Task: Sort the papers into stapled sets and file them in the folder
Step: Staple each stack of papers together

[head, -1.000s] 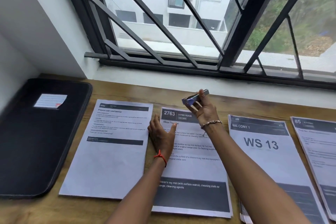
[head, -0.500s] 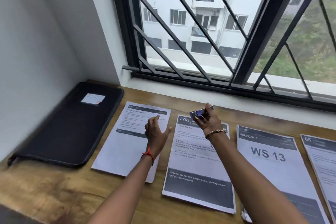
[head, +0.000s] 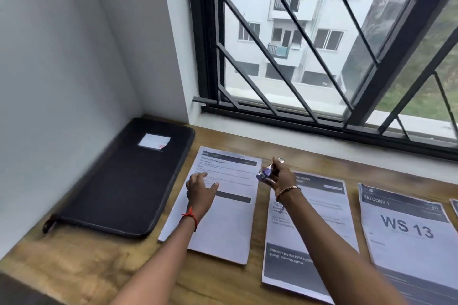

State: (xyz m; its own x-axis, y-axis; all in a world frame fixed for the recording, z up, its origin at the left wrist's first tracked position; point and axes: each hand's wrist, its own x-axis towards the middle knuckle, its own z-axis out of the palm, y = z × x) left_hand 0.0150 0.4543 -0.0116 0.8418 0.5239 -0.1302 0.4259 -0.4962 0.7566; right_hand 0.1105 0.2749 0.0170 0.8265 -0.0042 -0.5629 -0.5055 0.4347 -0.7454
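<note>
Stapler point(head: 266, 174) is up off the desk, pinched between the thumb and fingers of the right hand point(head: 282, 176). It is small, purplish and blurred, so it cannot be told whether its mouth is open. It hangs over the gap between the first paper set point(head: 223, 228), just beside the folder point(head: 119, 181), and the second set point(head: 319, 220), one place further from the folder.

Left hand point(head: 199, 192) is over the upper half of that first set, fingers spread and relaxed, thumb out, holding nothing. Whether the fingertips touch the sheet is not clear.

The folder lies flat and closed on the wooden desk point(head: 74, 265), with a white label on its cover. Further from the folder again comes the "WS 13" set point(head: 406, 230), and beyond it just the corner of a fourth point(head: 454, 207).

The papers look sorted into sets, so stapling seems to be the step in hand, and the set nearest the folder is the likely candidate. No staple shows on any set from here.

The next move calls for the left hand to press that set flat and square its sheets. The stapler's mouth then slides over a top corner and squeezes clean through every sheet. Filing waits, and the folder will need opening first.
</note>
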